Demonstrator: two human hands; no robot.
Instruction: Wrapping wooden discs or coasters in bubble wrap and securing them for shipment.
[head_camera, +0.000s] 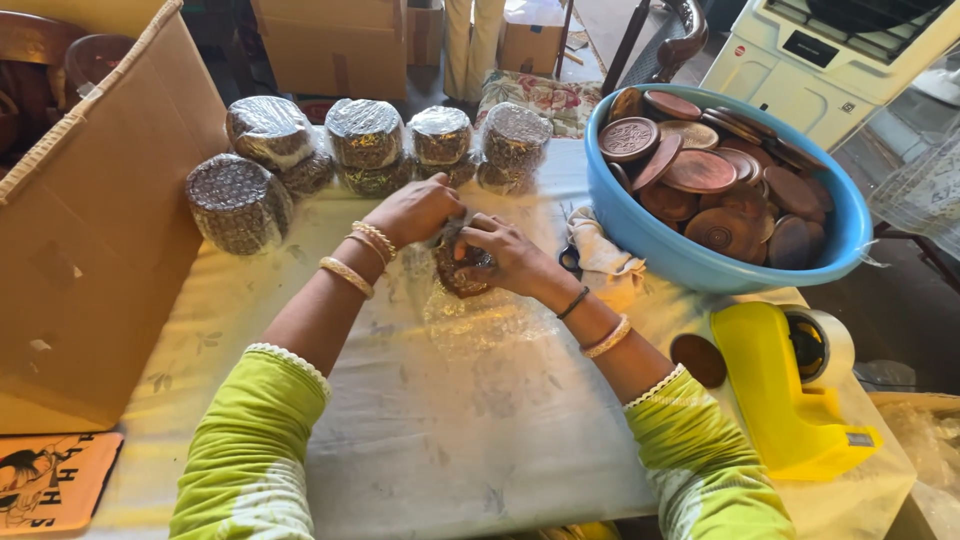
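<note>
Your green sleeves (250, 440) reach over the table (440, 440) — your left hand (415, 210) and right hand (510, 255) both grip a stack of wooden discs (458, 268) on bubble wrap (485, 318), mid-table. Beyond sit wrapped bundles (365, 140) — and a blue basin (700, 265) of discs.

Likely packing workshop: cartons (90, 220), tape dispenser (785, 390).
</note>
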